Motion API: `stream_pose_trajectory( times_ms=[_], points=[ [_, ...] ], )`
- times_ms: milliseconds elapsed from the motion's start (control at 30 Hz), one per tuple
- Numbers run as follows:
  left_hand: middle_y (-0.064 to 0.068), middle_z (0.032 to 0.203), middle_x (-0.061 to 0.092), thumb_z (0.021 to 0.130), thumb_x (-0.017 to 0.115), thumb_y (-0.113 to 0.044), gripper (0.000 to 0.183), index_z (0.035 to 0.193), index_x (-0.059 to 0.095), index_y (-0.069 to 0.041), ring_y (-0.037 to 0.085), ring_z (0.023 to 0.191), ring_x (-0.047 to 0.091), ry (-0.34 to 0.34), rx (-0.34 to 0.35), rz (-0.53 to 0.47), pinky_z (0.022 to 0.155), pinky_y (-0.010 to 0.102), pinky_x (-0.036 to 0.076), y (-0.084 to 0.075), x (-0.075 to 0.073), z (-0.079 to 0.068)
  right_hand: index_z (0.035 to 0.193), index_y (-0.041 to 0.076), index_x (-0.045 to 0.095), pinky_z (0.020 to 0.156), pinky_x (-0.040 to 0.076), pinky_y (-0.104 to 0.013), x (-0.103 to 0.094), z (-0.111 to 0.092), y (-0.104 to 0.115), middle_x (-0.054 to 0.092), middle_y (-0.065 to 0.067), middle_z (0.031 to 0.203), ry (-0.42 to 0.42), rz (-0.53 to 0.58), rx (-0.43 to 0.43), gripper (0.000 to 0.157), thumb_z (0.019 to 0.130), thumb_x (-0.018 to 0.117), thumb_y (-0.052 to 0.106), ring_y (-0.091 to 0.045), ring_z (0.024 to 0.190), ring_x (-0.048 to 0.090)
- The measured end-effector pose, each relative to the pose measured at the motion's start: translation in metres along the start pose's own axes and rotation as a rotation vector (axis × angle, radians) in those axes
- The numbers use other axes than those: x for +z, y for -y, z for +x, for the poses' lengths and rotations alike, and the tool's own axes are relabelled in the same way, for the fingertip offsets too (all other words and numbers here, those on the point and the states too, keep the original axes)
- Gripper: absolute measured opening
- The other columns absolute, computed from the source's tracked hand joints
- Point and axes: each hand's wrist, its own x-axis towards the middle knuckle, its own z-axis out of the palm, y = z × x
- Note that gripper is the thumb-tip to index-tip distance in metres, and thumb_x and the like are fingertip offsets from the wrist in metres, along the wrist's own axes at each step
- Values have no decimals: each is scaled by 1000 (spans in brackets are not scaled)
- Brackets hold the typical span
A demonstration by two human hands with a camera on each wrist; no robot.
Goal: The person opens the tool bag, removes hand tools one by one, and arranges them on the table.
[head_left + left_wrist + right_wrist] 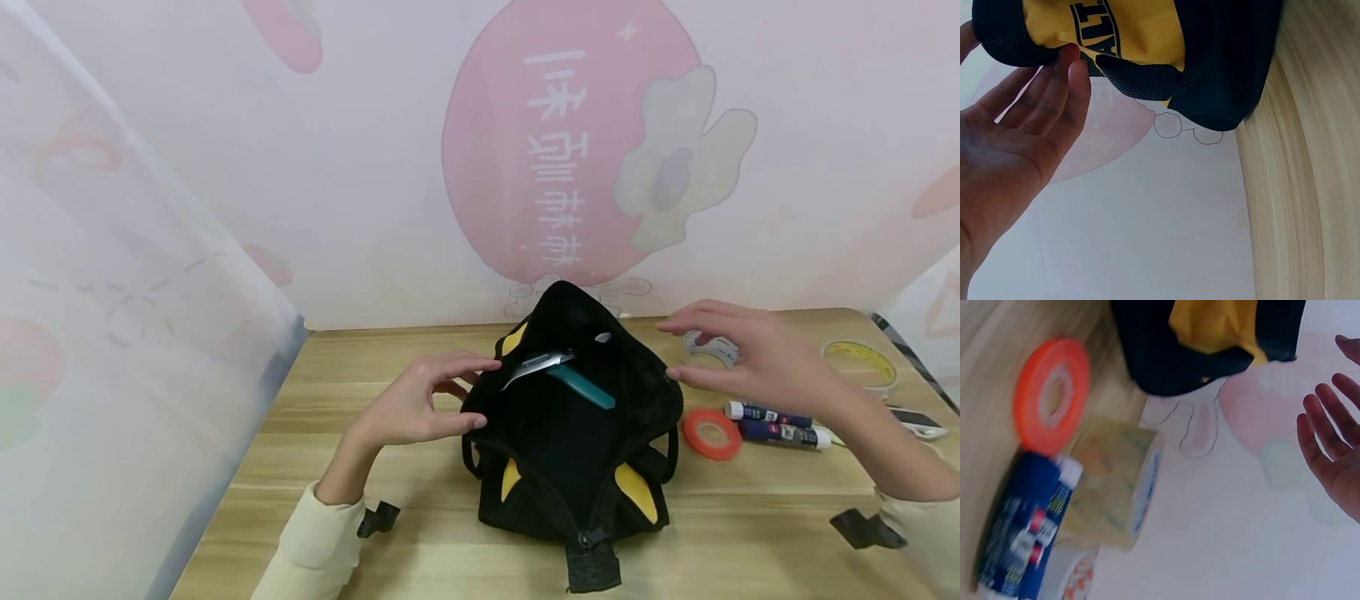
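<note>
A black and yellow tool bag (pixel 570 467) stands on the table with its mouth wide apart. Inside it lie a silver utility knife (pixel 536 363) and a teal-handled knife (pixel 583 387). At the left rim is my left hand (pixel 420 400), thumb and fingertips at the fabric and spread apart; the left wrist view shows long, nearly straight fingers (pixel 1041 100) against the bag's side. My right hand (pixel 757 350) hovers by the right rim with fingers extended, thumb tip close to the edge and nothing held.
To the bag's right lie a red tape roll (pixel 712 434), two blue glue sticks (pixel 783 435) and a wide clear tape roll (pixel 1116 481). Farther right are a yellowish tape roll (pixel 860 367) and a small white-and-dark object (pixel 917 422). A printed cloth (pixel 375 208) rises behind the table.
</note>
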Motion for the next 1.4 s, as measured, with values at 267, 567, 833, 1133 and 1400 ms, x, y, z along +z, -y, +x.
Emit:
stream_pose_trajectory(
  times_ms=[267, 567, 833, 1133, 1400],
  points=[
    [9, 146, 68, 90, 85, -17, 61, 147, 65, -10, 21, 113, 74, -11, -10, 15, 93, 37, 66, 2, -2, -1, 134, 22, 73, 75, 60, -22, 13, 27, 16, 73, 6, 130, 67, 79, -36, 50, 88, 90, 15, -7, 95, 72],
    [9, 145, 69, 91, 85, -17, 60, 147, 65, -10, 22, 113, 74, -24, -9, 18, 93, 39, 66, 3, -4, -2, 137, 16, 71, 86, 65, -34, 30, 50, 27, 73, 0, 132, 145, 110, -98, 50, 90, 88, 15, -7, 98, 74],
    [10, 145, 69, 90, 85, -17, 61, 147, 65, -8, 23, 113, 74, -26, -4, 9, 93, 38, 66, 2, -4, 0, 141, 13, 67, 92, 66, -39, 48, 66, 33, 70, -4, 142, 229, 166, -45, 50, 94, 84, 18, -16, 107, 76],
    [9, 144, 69, 91, 86, -17, 60, 146, 65, -9, 21, 113, 74, -29, 10, 3, 92, 41, 67, 1, -5, 1, 146, 11, 64, 98, 63, -43, 72, 85, 35, 68, -7, 143, 371, 158, -16, 53, 98, 81, 28, -21, 116, 72],
    [11, 142, 70, 91, 85, -16, 60, 146, 65, -7, 22, 113, 74, -30, 23, -9, 90, 35, 67, 0, -4, 1, 143, 7, 66, 102, 58, -44, 102, 100, 28, 68, -11, 142, 485, 96, 27, 54, 95, 83, 27, -25, 120, 67]
  ],
)
